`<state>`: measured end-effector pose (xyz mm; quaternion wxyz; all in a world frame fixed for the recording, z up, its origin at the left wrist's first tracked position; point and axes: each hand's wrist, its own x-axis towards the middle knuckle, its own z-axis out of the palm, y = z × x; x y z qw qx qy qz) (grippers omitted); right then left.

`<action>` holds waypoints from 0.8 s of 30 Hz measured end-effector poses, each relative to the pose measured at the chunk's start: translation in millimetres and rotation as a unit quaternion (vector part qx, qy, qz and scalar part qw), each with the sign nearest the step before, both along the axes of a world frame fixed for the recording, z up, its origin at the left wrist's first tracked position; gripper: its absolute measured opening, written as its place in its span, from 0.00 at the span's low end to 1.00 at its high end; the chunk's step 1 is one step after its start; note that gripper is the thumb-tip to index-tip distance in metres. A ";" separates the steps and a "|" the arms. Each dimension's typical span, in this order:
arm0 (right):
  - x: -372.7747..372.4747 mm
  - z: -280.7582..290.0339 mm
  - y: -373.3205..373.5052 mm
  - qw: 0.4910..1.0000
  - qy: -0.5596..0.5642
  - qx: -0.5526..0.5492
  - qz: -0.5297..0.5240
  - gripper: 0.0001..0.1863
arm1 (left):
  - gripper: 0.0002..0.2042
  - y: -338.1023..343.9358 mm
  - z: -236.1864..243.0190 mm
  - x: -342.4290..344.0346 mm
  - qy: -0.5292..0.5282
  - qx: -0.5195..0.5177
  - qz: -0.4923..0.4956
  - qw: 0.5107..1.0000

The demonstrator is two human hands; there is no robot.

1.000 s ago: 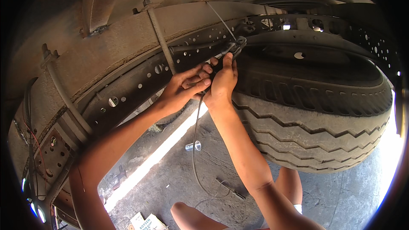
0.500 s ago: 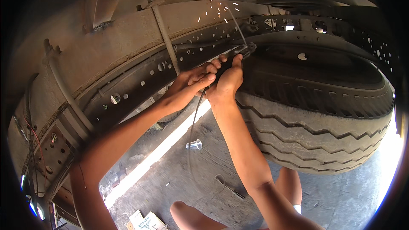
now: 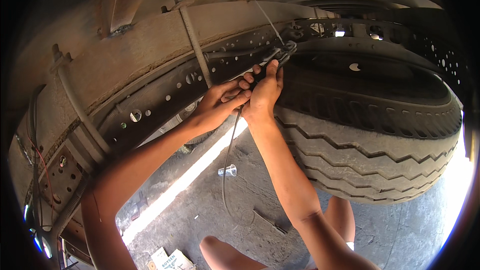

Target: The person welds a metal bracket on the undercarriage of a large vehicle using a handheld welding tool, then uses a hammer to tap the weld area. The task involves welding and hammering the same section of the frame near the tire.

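Observation:
My right hand (image 3: 263,90) is closed round a dark welding electrode holder (image 3: 286,50), thumb along its top, beside the spare tyre. My left hand (image 3: 227,97) is closed on the holder's lower part, its fingers curled next to the right hand. A thin rod (image 3: 267,18) runs from the holder's jaw up to the rusty frame beam (image 3: 135,35). A cable (image 3: 225,175) hangs from under my hands toward the concrete floor. What lies inside my palms is mostly hidden.
The big spare tyre (image 3: 370,155) fills the right side. Threaded U-bolts (image 3: 192,40), a perforated rail (image 3: 150,110) and wires (image 3: 35,160) line the left. A plastic cup (image 3: 226,170), a metal tool (image 3: 270,221) and cartons (image 3: 170,259) lie on the floor (image 3: 380,230), near my bare knees.
Sparks that flew at the rod's upper end half a second ago are gone. My hands and the holder have shifted slightly, down-right and then back up a little.

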<state>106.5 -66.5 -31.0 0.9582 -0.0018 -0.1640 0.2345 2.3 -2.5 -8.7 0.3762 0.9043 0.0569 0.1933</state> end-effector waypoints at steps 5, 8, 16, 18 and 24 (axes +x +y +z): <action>1.7 1.7 5.9 1.000 0.026 -0.009 0.015 0.24 | 0.22 -3.3 1.1 -1.0 -0.012 -0.008 0.003 1.000; 3.7 0.0 7.4 1.000 0.016 -0.001 0.013 0.27 | 0.22 -3.7 0.2 -0.8 -0.017 -0.011 0.004 1.000; 4.4 -0.8 6.6 1.000 0.003 0.002 0.019 0.29 | 0.21 -2.0 -0.3 -0.4 -0.013 -0.018 -0.005 1.000; 4.4 -0.6 5.7 1.000 0.004 0.000 0.023 0.29 | 0.21 -1.6 -0.2 -0.4 -0.010 -0.017 -0.005 1.000; 3.6 -0.5 5.2 1.000 0.002 0.002 0.022 0.29 | 0.20 -1.9 -1.0 -0.9 -0.006 -0.014 0.005 1.000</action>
